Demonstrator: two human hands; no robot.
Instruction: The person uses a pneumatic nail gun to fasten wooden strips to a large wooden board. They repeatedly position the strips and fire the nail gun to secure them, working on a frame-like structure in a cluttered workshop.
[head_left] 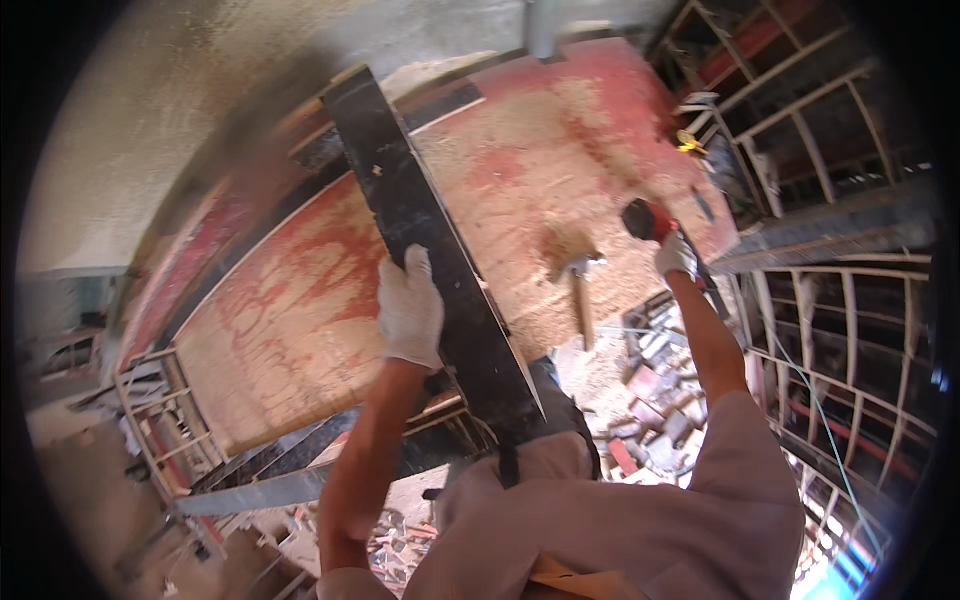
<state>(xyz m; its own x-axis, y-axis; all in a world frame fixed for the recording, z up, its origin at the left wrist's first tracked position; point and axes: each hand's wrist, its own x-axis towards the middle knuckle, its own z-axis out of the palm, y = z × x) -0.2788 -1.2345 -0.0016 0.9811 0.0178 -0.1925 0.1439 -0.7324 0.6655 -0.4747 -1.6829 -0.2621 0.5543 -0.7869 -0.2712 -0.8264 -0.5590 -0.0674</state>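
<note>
A long black-faced board (425, 220) lies slantwise over the worktable, its near end close to my body. My left hand (410, 310), in a white glove, grips its left edge, with the thumb side over the top face. My right hand (677, 256), also gloved, is closed round a red-and-black power tool (652, 220) with a dark round head. This tool is held over the right side of the table, apart from the board. Between the board and the tool, a hammer (582, 300) with a wooden handle lies near the table's front edge.
The worktable (290, 340) has a worn top with red paint and sawdust. Another dark strip (440, 108) lies behind the board. A yellow object (688, 142) is at the far right. Framed panels (830, 350) stand on the right. Wood offcuts (665, 400) litter the ground below.
</note>
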